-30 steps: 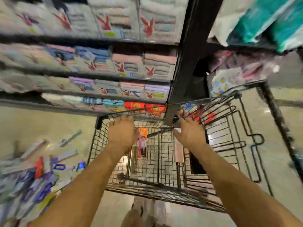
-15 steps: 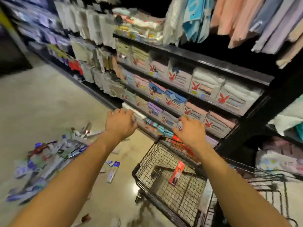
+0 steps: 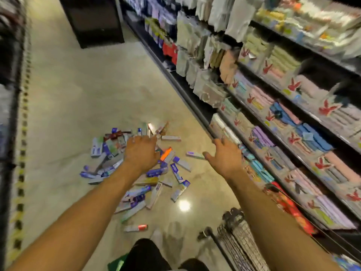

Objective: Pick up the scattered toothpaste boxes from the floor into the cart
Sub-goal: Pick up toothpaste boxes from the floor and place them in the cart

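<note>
While both hands [image 3: 142, 153] [image 3: 224, 157] hover spread and empty, boxes [image 3: 136, 173] litter open floor [image 3: 78, 94] — cart [image 3: 240, 237] beside shelving [image 3: 283, 124].

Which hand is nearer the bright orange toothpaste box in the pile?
Left. The left hand sits right beside the orange toothpaste box, nearly overlapping it in view. The right hand is farther off to its right, toward the shelves.

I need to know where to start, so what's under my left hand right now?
Beneath the left hand lies the pile of toothpaste boxes on the floor, with an orange box beside it. Boxes directly under the hand and forearm are hidden.
</note>
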The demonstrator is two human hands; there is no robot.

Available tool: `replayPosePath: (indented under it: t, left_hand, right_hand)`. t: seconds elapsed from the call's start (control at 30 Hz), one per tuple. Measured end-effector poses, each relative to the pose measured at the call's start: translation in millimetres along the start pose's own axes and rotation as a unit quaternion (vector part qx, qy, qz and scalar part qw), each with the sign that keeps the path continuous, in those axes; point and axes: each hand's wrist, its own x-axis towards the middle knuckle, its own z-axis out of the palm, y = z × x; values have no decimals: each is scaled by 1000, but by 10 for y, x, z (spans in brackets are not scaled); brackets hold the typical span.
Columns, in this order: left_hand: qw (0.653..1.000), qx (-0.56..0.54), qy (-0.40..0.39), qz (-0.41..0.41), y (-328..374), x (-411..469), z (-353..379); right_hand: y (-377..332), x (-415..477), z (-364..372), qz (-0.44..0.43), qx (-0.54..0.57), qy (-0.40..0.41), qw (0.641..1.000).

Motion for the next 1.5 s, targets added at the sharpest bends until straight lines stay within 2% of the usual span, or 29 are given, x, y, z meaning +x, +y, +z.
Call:
replayPosePath:
  t: [0.2,0.37,0.5,0.57,0.7,0.8,0.9,1.1,1.3,1.5]
  left_hand:
    - [999,18,-50,-10,-574,562,521]
    - [996,-18,-90,-24,-691,1086,1470]
    - [991,-27,-125,-37,-653,1410,2666]
    - [992,-23,-113,-44,-605,1531,3418]
    - [976,-48,-192,-95,-442,1759,4777]
    - [966,-82,-210,-124,-344,1779,5865]
    - [958,-88,-236,-137,-263,1838,6861]
    - [952,-77,-260,-143,-130,1924,8391]
    - [954,-66,-240,-165,22,1885,9219]
    - [966,-54,-195,-158,-32,1922,9486]
  right_hand:
    - [-549,581,781,10,-11,-39,999]
    - [-650,988,1751,25,19,-88,996]
    - [-570,1235,2964,58,46,-140,987]
    - [-486,1323,3664,83,60,-151,983]
    - [-268,1433,5074,135,77,-190,969]
    - [-119,1454,6103,177,89,-189,962]
    - [-4,1507,7062,172,64,-179,967]
    - [308,1687,8554,241,72,-189,949]
    - [545,1920,9442,351,113,-162,915]
    - [589,2154,9724,374,175,-146,899]
